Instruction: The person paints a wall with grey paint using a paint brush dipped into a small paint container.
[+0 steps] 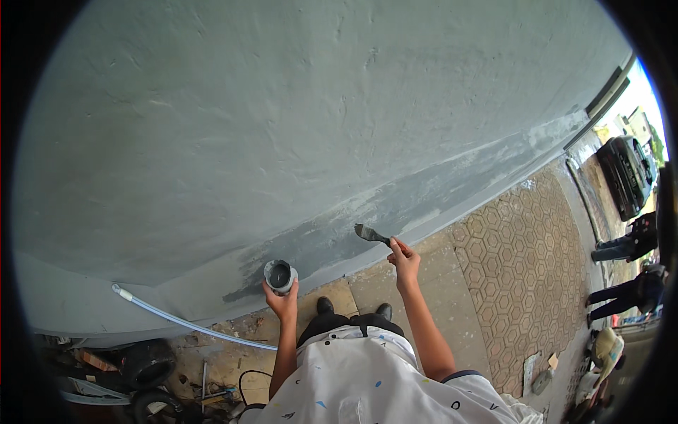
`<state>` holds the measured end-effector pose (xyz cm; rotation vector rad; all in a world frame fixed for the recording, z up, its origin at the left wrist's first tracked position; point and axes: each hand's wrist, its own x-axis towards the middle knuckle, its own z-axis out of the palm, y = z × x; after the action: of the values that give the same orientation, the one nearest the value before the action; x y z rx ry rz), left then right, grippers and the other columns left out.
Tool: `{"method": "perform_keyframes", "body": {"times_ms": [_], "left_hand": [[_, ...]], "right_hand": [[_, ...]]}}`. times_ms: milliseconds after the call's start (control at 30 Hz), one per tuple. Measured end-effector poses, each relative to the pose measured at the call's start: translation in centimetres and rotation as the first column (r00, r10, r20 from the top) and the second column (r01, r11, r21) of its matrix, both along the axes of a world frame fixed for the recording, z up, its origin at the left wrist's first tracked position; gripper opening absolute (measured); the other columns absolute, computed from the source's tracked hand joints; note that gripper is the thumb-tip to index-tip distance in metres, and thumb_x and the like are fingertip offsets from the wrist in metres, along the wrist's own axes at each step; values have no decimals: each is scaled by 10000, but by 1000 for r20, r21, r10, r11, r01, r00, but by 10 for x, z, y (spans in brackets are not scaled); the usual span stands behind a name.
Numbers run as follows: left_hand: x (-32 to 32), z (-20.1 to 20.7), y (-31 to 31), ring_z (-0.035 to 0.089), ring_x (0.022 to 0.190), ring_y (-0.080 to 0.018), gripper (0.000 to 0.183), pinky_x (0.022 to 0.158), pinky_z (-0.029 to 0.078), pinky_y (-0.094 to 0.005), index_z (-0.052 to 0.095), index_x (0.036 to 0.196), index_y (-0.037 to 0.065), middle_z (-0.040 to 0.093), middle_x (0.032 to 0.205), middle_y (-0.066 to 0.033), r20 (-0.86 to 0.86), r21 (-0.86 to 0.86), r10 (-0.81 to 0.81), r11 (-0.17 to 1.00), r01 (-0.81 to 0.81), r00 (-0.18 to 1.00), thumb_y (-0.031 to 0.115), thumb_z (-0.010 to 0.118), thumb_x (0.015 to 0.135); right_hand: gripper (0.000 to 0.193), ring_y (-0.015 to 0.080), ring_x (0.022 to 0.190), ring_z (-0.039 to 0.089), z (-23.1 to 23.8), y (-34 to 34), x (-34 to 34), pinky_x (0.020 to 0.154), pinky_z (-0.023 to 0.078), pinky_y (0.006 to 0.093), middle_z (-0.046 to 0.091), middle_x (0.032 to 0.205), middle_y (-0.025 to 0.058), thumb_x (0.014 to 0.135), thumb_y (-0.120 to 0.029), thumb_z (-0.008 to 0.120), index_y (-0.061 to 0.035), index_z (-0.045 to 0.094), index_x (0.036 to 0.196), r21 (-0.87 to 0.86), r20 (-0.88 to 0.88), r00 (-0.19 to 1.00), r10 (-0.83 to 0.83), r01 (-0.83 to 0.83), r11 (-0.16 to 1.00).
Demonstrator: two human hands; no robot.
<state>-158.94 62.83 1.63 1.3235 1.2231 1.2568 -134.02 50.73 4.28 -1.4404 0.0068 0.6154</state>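
Note:
In my left hand [284, 302] I hold a small pale cup of dark grey paint [280, 274], the fingers wrapped round its side and its open top facing up. My right hand [404, 263] grips the handle of a paintbrush [370, 233]. Its bristles are coated dark and point left, close to the wall; whether they touch it I cannot tell. Ahead stands a large grey wall [212, 141]. Along its lower part runs a darker grey painted band [318, 237] with uneven, patchy edges.
A pale blue pipe [183, 321] leans at the wall's left. Old tyres [148, 362] and scrap lie at the lower left. Hexagon-patterned paving [522, 261] spreads to the right. Two people [628, 293] and a dark car [625, 177] are at the far right.

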Motion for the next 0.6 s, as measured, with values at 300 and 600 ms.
{"method": "perform_keyframes", "body": {"times_ms": [300,600], "left_hand": [[-98,-7,19,533,1026,-244,715,847,465,-337,312,1250,-22,475,1166,-178,-15,-59,287,956,-288,958,28,728,672],[-122,-13,38,546,992,-211,618,845,449,-306,374,1205,-32,492,1149,-160,-48,-60,334,940,-337,941,37,713,693]], "right_hand": [[345,89,519,510,-13,63,-28,504,406,226,579,635,54,837,-274,615,58,634,929,-96,262,964,36,-11,995],[294,75,516,524,-6,82,-21,470,406,208,618,677,53,832,-240,624,39,649,923,-189,486,874,4,101,977]]}}
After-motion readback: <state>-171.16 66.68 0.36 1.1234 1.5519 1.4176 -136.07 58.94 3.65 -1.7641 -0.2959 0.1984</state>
